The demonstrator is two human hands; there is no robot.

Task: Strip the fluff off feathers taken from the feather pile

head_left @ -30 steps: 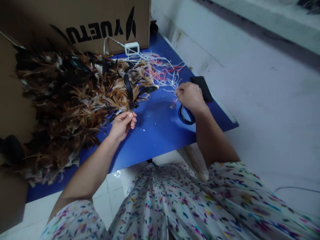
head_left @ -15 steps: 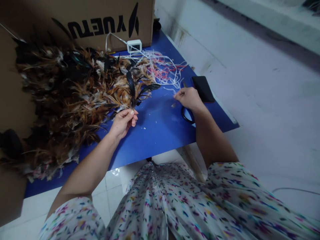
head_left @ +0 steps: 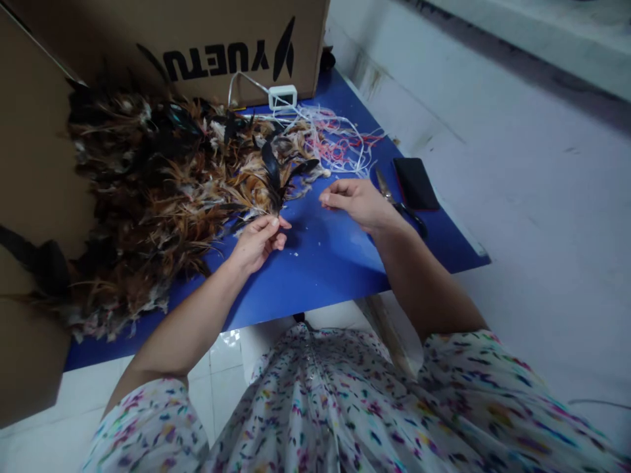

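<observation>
Feathers (head_left: 273,176) rise from the left hand's (head_left: 257,243) pinch; nearer the table's (head_left: 320,279) right edge, the right hand (head_left: 363,205) pinches, contents unclear.

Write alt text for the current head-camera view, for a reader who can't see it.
A person's left hand pinches dark feathers by their base over a blue table, while the right hand hovers nearby, fingertips together. A heap of brown and black feathers lies at left, tangled white and pink strings beyond; scissors and a phone sit at right.
</observation>
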